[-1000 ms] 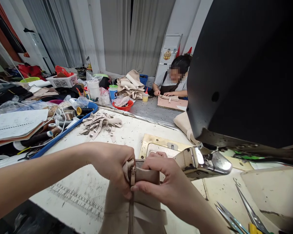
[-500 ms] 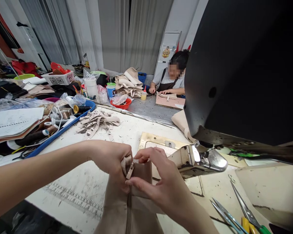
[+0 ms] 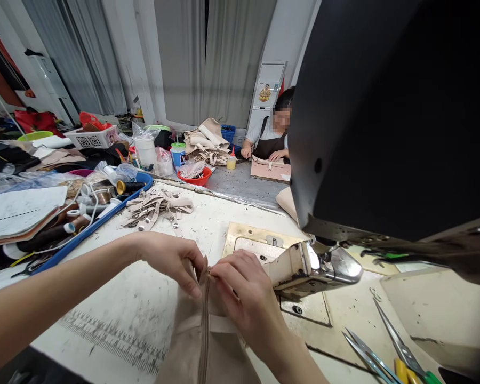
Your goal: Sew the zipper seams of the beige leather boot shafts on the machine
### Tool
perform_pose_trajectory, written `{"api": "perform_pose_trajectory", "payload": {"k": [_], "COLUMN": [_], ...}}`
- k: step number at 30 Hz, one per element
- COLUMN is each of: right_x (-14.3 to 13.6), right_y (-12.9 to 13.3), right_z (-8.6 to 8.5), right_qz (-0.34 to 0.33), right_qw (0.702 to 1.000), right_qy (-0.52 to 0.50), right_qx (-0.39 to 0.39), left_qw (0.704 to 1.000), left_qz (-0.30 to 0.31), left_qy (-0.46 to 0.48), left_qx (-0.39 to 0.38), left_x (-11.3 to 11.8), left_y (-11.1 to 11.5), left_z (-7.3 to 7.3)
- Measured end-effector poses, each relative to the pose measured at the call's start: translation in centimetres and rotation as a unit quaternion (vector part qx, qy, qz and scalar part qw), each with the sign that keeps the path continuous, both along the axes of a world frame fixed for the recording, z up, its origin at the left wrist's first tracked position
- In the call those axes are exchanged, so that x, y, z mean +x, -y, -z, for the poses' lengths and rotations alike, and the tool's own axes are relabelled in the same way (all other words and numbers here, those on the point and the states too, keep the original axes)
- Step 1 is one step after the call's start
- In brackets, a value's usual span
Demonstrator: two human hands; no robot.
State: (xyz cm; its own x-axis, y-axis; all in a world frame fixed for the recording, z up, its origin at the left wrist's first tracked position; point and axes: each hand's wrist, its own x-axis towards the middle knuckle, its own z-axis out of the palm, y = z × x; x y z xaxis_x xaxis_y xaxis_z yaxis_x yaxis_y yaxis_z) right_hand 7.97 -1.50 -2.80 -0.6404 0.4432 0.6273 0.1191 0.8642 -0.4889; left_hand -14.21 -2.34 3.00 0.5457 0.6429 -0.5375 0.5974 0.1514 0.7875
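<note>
- One beige fabric piece (image 3: 226, 357) was at the near side of the white worktable (image 3: 122, 304), left of the sewing machine's lower arm (image 3: 296, 269).
- Left hand (image 3: 172, 261), half curled, had the piece's top edge between thumb and fingers.
- Right hand (image 3: 244, 285), nearly closed, pinched the upper end of the zip (image 3: 204, 325).
- Beige straps (image 3: 158, 207) lay heaped beyond; scissors (image 3: 403, 351) lay well to the right.
</note>
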Motion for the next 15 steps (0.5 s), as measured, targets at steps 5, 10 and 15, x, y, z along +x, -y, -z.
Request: {"api": "perform_pose_trajectory", "payload": {"k": [5, 10, 15], "right_x": [0.1, -0.5, -1.1], "right_y": [-0.2, -0.4, -0.7], "right_z": [1.3, 2.1, 2.5], "right_qz": [0.020, 0.035, 0.034], "right_qw": [0.999, 0.999, 0.999], "right_qy": [-0.024, -0.021, -0.018], "right_qx": [-0.017, -0.026, -0.025], "left_qw": [0.997, 0.991, 0.984], "left_qz": [-0.057, -0.118, -0.167], "left_qy": [0.056, 0.050, 0.039], "left_qx": [0.017, 0.035, 0.052], "left_x": [-0.6, -0.3, -0.7], "left_y": [0.5, 1.2, 1.1], "left_z": [0.7, 1.8, 3.0]}}
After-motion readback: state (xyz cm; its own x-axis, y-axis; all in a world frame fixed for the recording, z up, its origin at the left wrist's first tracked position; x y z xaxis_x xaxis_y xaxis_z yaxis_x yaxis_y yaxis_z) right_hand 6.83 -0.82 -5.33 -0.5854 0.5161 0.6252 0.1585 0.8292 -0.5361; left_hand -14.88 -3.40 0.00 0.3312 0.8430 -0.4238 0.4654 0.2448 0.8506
